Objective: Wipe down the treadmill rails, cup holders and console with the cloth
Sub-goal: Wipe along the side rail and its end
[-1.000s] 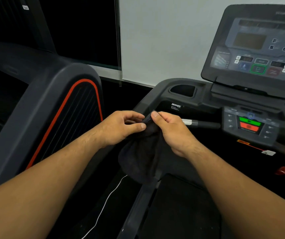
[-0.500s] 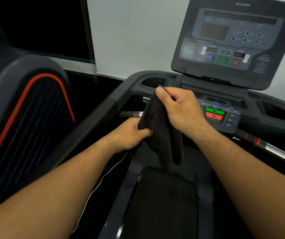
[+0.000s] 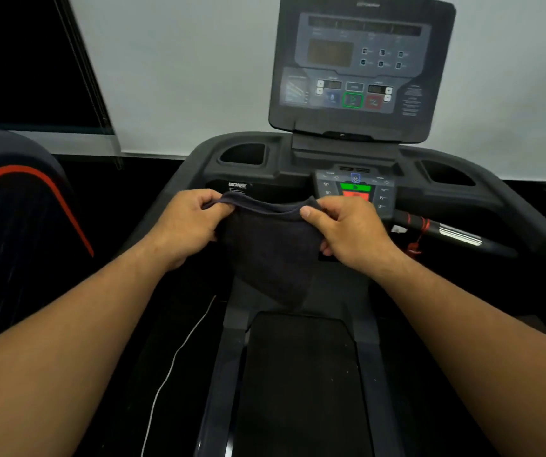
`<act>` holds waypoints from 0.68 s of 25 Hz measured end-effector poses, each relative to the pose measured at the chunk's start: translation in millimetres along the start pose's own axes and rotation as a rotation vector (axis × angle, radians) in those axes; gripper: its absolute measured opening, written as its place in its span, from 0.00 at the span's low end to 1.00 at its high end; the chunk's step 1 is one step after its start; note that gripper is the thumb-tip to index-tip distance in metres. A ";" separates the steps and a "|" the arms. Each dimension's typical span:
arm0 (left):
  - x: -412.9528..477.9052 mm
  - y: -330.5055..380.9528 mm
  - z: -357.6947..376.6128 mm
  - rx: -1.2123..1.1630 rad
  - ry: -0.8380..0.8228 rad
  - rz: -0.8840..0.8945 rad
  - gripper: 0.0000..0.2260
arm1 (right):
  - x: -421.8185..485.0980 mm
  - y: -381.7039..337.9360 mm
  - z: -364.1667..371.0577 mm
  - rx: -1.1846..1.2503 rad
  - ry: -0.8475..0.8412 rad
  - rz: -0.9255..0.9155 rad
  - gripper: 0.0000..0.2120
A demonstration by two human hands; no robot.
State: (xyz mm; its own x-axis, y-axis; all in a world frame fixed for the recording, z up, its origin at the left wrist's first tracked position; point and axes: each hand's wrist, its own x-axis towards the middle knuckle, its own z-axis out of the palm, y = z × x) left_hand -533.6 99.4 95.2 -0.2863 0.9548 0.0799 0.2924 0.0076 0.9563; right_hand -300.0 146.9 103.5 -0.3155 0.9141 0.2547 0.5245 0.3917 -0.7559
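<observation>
A dark cloth (image 3: 271, 249) hangs spread between my two hands in front of the treadmill. My left hand (image 3: 189, 222) pinches its upper left corner and my right hand (image 3: 347, 229) pinches its upper right corner. Straight ahead stands the console (image 3: 360, 67) with its display and buttons. Below it sit the left cup holder (image 3: 243, 154) and the right cup holder (image 3: 446, 173). The small control panel (image 3: 355, 189) with green and red buttons is just beyond my right hand. The right rail (image 3: 456, 234) juts toward me; the left rail is hidden by the cloth and my left hand.
The treadmill belt (image 3: 301, 384) runs below my arms. A thin white cable (image 3: 172, 364) lies on the floor to its left. Another machine with a red stripe (image 3: 17, 209) stands at the left. A red safety cord (image 3: 418, 235) hangs off the right rail.
The view has swung right and now faces the console squarely. My hands have pulled apart, so the cloth that hung bunched from my right hand now stretches between both.
</observation>
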 end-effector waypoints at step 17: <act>-70.7 53.1 193.8 0.106 -0.123 0.090 0.07 | -150.7 40.1 -140.9 0.021 0.049 0.304 0.06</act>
State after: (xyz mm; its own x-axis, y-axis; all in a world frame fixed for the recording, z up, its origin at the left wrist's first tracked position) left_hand -321.0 90.0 85.9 -0.1425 0.9821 0.1229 0.4086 -0.0547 0.9111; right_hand -120.0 39.7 119.8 -0.1075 0.9933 0.0434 0.5722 0.0975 -0.8143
